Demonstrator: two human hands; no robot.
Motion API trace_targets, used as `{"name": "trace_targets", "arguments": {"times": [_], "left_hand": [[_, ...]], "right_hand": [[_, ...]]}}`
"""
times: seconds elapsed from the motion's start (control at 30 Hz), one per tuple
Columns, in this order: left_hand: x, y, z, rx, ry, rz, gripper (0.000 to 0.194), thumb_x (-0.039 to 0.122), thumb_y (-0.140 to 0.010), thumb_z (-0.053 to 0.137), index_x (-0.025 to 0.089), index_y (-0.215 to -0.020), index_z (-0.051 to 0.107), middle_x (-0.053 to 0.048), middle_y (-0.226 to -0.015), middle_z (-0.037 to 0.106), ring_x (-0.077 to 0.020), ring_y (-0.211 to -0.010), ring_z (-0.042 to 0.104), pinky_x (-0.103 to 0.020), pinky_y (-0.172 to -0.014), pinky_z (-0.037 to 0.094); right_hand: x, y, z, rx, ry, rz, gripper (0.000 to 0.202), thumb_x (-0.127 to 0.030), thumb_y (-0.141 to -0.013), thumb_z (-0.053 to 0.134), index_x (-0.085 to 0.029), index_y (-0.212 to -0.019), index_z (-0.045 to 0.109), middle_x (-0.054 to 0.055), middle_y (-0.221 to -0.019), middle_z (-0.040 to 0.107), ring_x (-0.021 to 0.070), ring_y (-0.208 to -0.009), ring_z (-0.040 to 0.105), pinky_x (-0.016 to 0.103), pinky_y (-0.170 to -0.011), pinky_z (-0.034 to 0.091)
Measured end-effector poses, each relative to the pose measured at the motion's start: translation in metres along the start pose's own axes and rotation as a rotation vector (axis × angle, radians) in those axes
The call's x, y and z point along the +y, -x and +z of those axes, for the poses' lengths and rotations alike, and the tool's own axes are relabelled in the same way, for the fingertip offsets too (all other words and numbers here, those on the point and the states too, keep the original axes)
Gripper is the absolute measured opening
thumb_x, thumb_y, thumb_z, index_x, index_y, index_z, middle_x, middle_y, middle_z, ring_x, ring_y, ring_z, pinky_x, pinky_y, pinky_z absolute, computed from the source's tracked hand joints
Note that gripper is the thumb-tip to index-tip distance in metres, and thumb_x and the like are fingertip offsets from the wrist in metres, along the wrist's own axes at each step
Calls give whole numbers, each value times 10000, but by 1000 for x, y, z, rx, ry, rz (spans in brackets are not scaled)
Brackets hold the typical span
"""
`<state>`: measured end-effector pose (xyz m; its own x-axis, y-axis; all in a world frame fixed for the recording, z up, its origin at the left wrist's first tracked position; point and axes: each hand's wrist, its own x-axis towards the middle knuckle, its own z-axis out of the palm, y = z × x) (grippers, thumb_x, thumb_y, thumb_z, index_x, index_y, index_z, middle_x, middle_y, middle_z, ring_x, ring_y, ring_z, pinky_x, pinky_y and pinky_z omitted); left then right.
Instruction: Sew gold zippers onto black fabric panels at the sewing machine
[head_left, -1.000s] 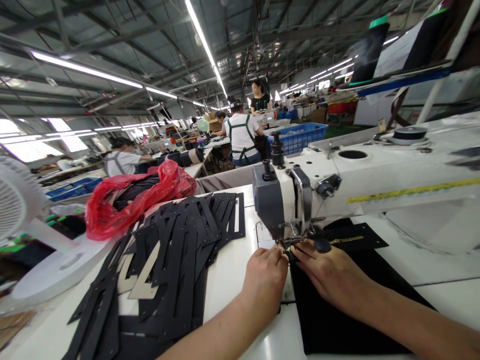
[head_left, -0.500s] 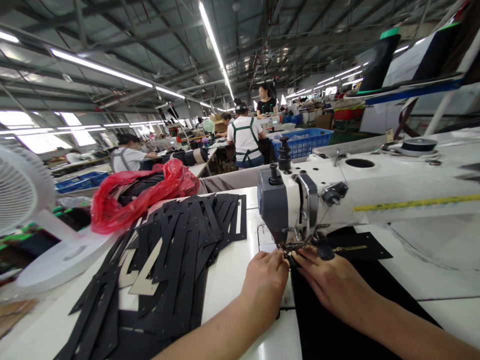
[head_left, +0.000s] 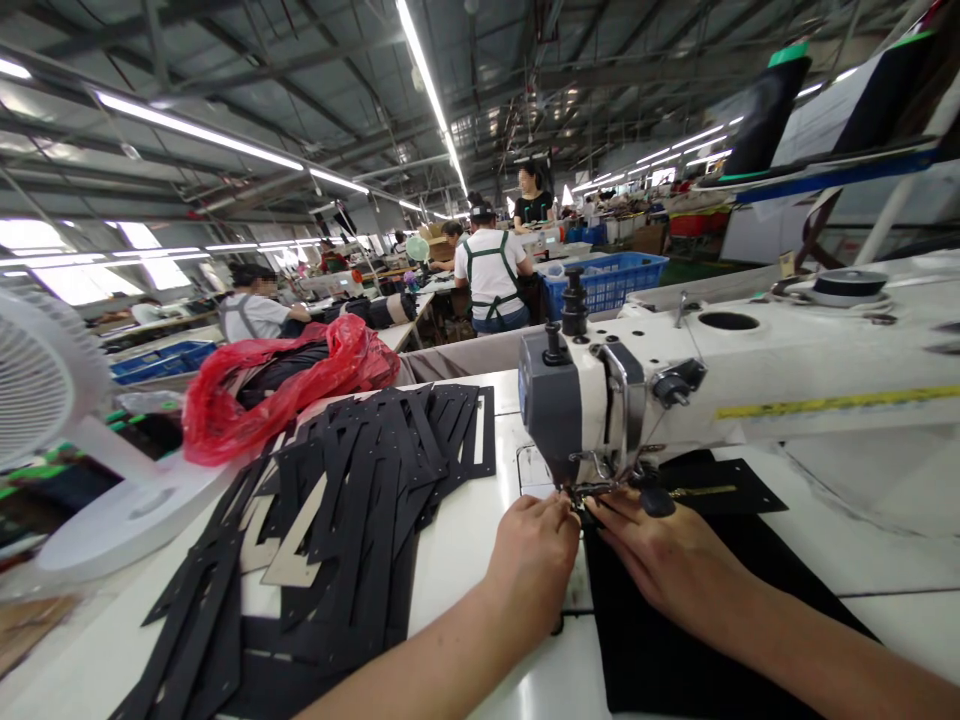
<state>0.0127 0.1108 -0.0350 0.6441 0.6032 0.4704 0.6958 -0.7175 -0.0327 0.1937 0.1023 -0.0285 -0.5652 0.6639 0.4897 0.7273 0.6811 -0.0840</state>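
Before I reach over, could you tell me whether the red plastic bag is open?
Open: the red plastic bag gapes, showing dark material inside.

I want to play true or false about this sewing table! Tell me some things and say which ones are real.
1. Both hands are right by the needle of the sewing machine. True: the left hand and the right hand sit on the black fabric under it.
2. The plastic bag is blue. False: the plastic bag is red.
3. A pile of black cut pieces lies left of the machine. True.
4. The fan stands on the right side of the table. False: the white fan is at the far left.
5. The right hand holds scissors. False: it rests flat on the fabric, holding no tool.
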Motion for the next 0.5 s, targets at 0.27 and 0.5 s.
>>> {"name": "trace_targets", "arguments": {"times": [0.27,0.5], "left_hand": [[-1,1,1,4,-4,7,127,100,-752,570,124,-876,577,-110,-963,671,-213,-839,647,-348,-696,534],[-1,1,2,18,-8,1,121,51,-766,525,133,-835,580,-98,-921,679,-207,-813,654,-336,-684,534]], "right_hand": [[0,1,1,27,3,-19,310,-87,-847,400,-156,-1080,593,98,-1031,660,199,-985,618,342,-854,509],[3,3,2,56,1,-25,329,-99,-861,397,-142,-1137,571,115,-1060,656,201,-979,626,352,-848,516]]}}
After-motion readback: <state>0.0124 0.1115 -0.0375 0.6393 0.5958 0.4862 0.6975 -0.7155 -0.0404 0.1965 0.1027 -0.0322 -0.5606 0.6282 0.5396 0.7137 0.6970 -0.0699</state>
